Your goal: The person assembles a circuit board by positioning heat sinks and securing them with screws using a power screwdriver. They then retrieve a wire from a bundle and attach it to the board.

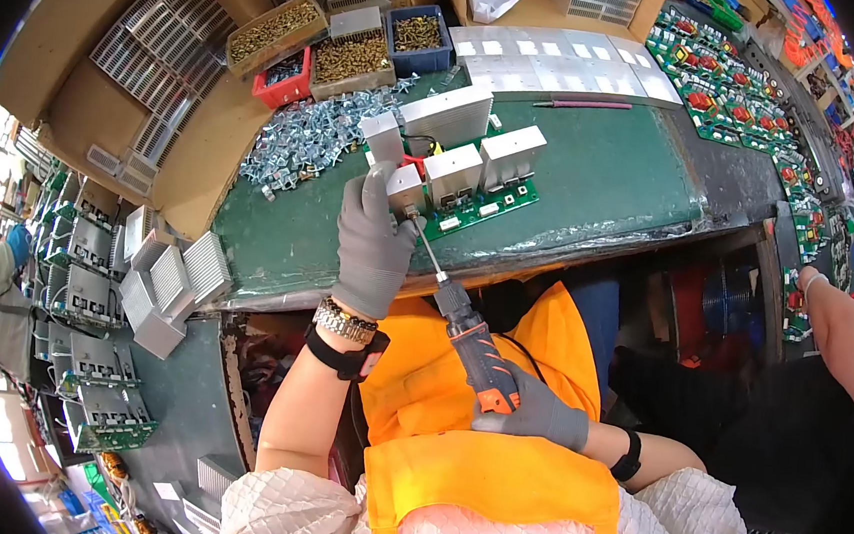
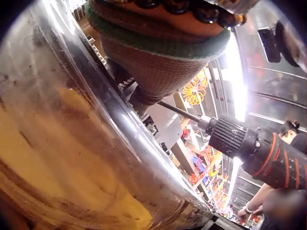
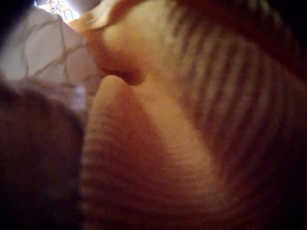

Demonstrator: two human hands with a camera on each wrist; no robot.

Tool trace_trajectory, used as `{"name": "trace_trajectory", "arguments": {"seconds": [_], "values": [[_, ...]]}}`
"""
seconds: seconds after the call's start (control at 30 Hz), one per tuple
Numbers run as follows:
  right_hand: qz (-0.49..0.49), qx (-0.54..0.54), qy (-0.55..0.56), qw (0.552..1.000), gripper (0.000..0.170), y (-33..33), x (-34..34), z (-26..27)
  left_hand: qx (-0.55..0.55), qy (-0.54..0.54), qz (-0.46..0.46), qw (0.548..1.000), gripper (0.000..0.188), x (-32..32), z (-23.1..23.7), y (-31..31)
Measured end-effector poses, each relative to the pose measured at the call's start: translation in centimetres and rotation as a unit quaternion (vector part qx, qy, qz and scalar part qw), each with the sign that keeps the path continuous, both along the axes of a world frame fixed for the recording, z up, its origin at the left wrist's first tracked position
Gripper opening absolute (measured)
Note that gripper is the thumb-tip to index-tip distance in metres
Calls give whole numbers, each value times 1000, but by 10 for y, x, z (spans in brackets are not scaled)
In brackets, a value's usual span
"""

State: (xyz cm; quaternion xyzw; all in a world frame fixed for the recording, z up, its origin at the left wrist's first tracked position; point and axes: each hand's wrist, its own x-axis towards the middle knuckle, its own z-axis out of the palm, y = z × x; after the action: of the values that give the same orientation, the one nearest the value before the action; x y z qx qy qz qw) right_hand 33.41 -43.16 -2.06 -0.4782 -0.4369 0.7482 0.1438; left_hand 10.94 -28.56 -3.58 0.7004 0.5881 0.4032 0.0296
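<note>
A green circuit board [image 1: 486, 211] with several upright silver heat sinks [image 1: 452, 174] lies near the bench's front edge. My gloved left hand [image 1: 373, 248] grips the board's left end, fingers up against a heat sink there. In my gloved right hand [image 1: 541, 417] is an orange-and-black electric screwdriver [image 1: 476, 346], held low in front of the apron. Its long bit slants up to the front of the left heat sink, beside the left thumb. The left wrist view shows the screwdriver [image 2: 230, 134] with its bit's tip hidden behind the glove [image 2: 153, 67]. Close ribbed fabric [image 3: 144, 158] fills most of the right wrist view.
Loose small metal parts [image 1: 307, 137] are heaped behind the left hand. Bins of brass-coloured screws [image 1: 348, 55] stand at the back, beside cardboard boxes [image 1: 74, 38]. A purple-handled tool [image 1: 588, 105] lies by metal plates [image 1: 563, 65]. Other boards [image 1: 731, 105] line the right; another person's arm [image 1: 837, 324] reaches there.
</note>
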Motion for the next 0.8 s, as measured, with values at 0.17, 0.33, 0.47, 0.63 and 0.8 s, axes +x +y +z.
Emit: {"name": "trace_trajectory", "arguments": {"seconds": [0.17, 0.33, 0.47, 0.63, 0.8], "values": [[-6, 30, 6, 1000, 66, -2, -2, -1, -1, -4, -5, 1000, 77, 0, 2, 1], [-24, -64, 87, 994, 59, -3, -1, 1, 6, 0, -14, 1000, 77, -2, 1, 1], [93, 48, -16, 994, 68, 13, 15, 11, 2, -7, -14, 1000, 76, -3, -2, 2], [332, 89, -174, 923, 75, 45, 12, 31, 8, -1, -6, 1000, 77, -3, -1, 3], [377, 19, -157, 912, 75, 58, 3, 41, 13, -3, -9, 1000, 73, -4, -7, 4]]}}
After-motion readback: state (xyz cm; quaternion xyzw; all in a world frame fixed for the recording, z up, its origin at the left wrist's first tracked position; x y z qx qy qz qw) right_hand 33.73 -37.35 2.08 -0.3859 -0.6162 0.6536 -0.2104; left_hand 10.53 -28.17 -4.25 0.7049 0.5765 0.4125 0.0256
